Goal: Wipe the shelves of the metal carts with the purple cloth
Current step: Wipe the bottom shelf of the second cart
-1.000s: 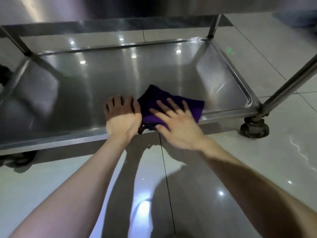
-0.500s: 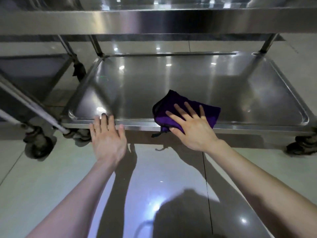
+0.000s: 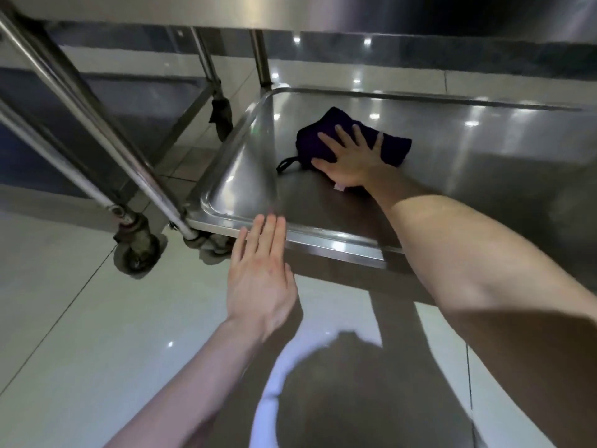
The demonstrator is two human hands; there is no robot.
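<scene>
A folded purple cloth [image 3: 392, 148] lies on the bottom shelf [image 3: 468, 176] of a steel cart, toward its left side. My right hand [image 3: 350, 158] presses flat on the cloth with fingers spread and straight. A small black loop of the cloth sticks out at its left. My left hand [image 3: 261, 273] is flat with straight fingers together, and its fingertips reach the shelf's front rim near the left corner. The upper shelf spans the top of the view.
A second steel cart stands at the left, with slanting legs [image 3: 80, 101] and a caster wheel [image 3: 135, 253] on the glossy tiled floor [image 3: 97, 334]. Another caster [image 3: 221, 113] hangs further back. The wiped cart's own wheel [image 3: 210, 248] sits under its front left corner.
My right hand has slid the cloth from the front rim deeper onto the shelf and leftward. My left hand stays at the front rim. The view has swung toward the cart's left end.
</scene>
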